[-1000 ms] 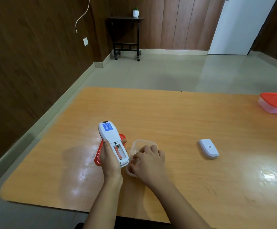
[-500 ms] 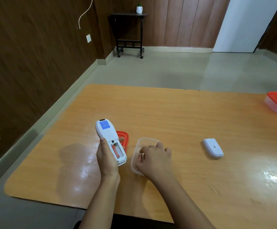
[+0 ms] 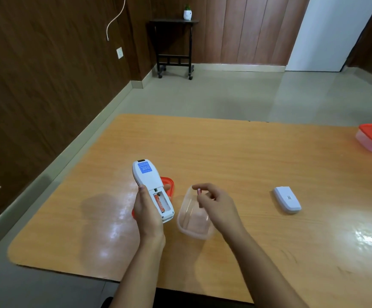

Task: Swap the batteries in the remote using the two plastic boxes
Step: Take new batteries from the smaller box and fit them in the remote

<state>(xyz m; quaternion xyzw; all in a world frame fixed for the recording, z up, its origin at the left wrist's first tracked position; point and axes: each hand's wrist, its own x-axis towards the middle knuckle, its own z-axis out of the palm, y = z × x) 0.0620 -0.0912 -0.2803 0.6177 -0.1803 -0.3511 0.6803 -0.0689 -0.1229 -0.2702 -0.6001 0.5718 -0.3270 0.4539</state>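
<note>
remote (image 3: 146, 181) white, blue label | battery (image 3: 159, 203) orange | lid (image 3: 168, 183) red | table (image 3: 236, 156) orange woodgrain

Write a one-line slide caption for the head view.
Left hand holds the opened remote, one battery inside; right hand lifts another over the clear box.

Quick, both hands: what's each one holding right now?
Left hand: closed around the remote, one battery in its open bay.
Right hand: fingertips pinching a small object over the clear box, likely a battery.
</note>
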